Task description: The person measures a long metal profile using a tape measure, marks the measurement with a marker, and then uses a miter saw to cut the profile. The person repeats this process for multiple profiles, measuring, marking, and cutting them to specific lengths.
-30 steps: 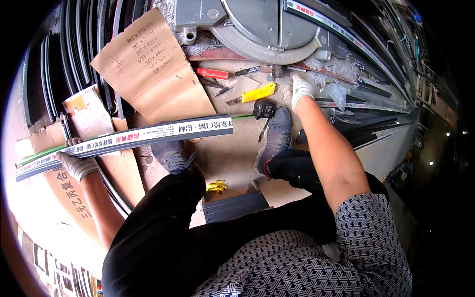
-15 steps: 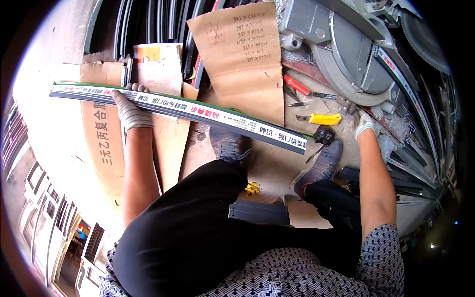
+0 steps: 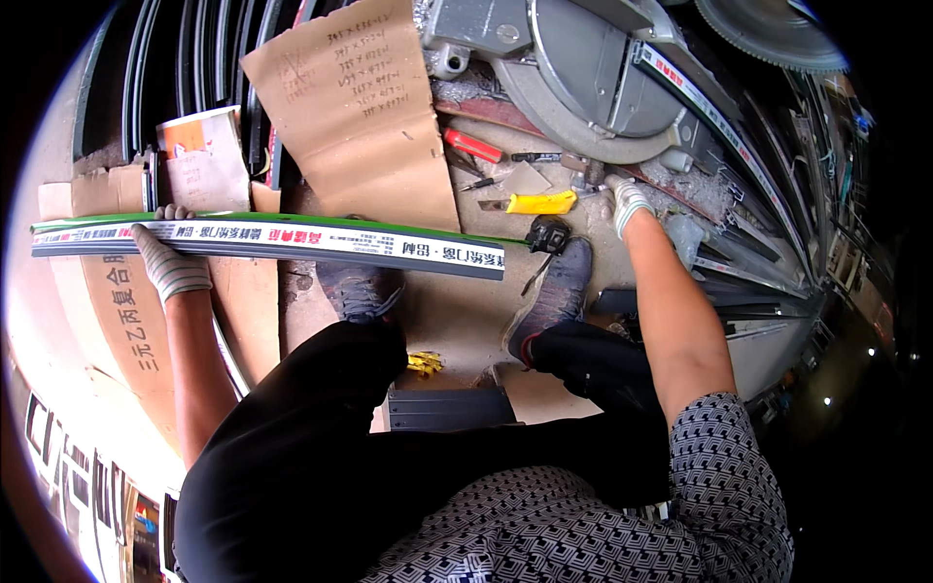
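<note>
My left hand, in a striped knit glove, is closed around a long grey metal profile with printed white film on its face. The profile lies crosswise above my shoes. Along its upper edge runs a green tape blade, ending at a black tape measure by the profile's right end. My right hand, gloved too, reaches down beside the saw base. Its fingers look bent together, close to a small metal block-like piece; what they hold is hidden.
A grey circular saw stands at the far right. Near it lie a yellow utility knife, a red-handled tool and a cardboard sheet with handwriting. More profiles lie at right. Grey pieces lie between my legs.
The whole view has shifted, so everything sits farther left in the picture and the profile looks more level. My left hand keeps its hold; my right hand stays near the small metal piece.
</note>
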`<control>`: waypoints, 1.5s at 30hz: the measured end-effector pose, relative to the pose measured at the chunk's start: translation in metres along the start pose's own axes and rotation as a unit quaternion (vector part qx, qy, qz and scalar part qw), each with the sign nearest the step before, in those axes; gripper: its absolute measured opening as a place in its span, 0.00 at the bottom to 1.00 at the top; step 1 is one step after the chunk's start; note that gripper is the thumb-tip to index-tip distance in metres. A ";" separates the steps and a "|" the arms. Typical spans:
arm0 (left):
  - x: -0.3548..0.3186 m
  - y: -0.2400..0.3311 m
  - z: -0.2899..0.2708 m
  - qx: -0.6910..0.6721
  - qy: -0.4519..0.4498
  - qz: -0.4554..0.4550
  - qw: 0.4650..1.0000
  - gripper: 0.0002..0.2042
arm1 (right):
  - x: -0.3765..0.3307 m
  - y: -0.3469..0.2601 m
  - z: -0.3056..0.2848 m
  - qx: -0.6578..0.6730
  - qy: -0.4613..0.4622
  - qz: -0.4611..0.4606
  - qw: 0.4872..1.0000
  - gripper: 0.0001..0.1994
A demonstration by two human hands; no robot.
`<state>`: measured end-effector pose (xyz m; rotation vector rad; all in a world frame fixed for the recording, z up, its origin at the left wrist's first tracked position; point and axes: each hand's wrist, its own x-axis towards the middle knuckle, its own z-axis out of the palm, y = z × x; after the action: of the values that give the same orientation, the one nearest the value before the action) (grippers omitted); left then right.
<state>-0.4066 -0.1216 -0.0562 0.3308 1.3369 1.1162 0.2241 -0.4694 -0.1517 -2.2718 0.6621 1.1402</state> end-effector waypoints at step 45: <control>-0.093 -0.067 0.061 -0.085 -0.193 -0.174 0.962 0.23 | -0.327 0.023 0.126 -0.223 -0.106 -0.784 0.569 0.20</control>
<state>-0.3078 -0.2035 -0.0339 0.1650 0.9033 0.8113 -0.0358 -0.3434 0.0483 -1.7924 -1.6822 0.4809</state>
